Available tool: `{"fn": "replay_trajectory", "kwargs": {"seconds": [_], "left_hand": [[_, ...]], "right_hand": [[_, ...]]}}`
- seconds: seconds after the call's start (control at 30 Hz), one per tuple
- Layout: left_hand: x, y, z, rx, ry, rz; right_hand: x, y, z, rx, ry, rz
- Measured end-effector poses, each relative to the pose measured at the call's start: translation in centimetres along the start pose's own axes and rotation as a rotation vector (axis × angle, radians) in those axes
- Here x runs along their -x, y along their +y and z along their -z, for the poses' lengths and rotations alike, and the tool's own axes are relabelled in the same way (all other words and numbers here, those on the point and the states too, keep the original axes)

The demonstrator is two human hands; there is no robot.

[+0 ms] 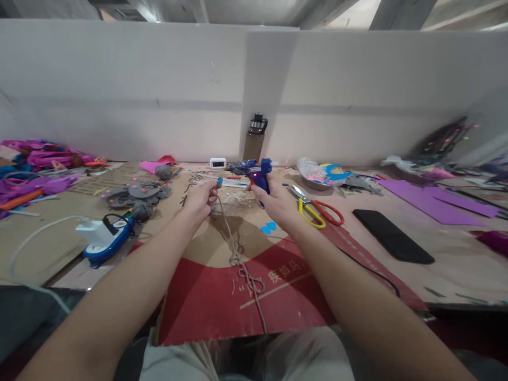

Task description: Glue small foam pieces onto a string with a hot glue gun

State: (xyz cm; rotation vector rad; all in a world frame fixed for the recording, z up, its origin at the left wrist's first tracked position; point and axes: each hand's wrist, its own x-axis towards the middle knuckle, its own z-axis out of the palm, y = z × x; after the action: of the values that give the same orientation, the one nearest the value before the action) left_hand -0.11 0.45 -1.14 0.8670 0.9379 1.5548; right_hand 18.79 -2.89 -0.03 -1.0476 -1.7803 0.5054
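My right hand (273, 200) is wrapped round the handle of a blue hot glue gun (260, 172), whose small red light is lit and whose nozzle faces left. To its left, my left hand (202, 200) is closed in a pinch on a small blue piece (219, 182). A grey cord (227, 219) hangs from that hand and runs in loose loops over the red and tan cardboard sheet (198, 307). Small blue cut pieces (269, 227) lie on the cardboard below the glue gun.
Scissors (313, 206) with yellow and red handles and a black phone (392, 235) lie at right. A blue power strip (109, 246), grey felt-like pieces (130, 196) and pink-purple scraps (51, 159) occupy the left. A bottle (254, 137) stands by the back wall; purple sheets (428, 203) lie far right.
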Motion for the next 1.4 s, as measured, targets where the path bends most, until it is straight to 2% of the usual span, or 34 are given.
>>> {"fn": "replay_trajectory", "kwargs": {"seconds": [0.13, 0.3, 0.83, 1.4], "left_hand": [[0.1, 0.1, -0.1, -0.002, 0.030, 0.015], [0.1, 0.0, -0.2, 0.002, 0.044, 0.026], [0.3, -0.2, -0.4, -0.038, 0.022, -0.025], [0.7, 0.0, -0.6, -0.063, 0.016, -0.054]], "right_hand": [[0.5, -0.7, -0.1, 0.158, -0.033, 0.029], [0.7, -0.1, -0.6, 0.223, -0.054, 0.051], [1.1, -1.1, -0.3, 0.270, -0.111, 0.031], [1.1, -1.4, -0.1, 0.289, -0.096, 0.025]]}}
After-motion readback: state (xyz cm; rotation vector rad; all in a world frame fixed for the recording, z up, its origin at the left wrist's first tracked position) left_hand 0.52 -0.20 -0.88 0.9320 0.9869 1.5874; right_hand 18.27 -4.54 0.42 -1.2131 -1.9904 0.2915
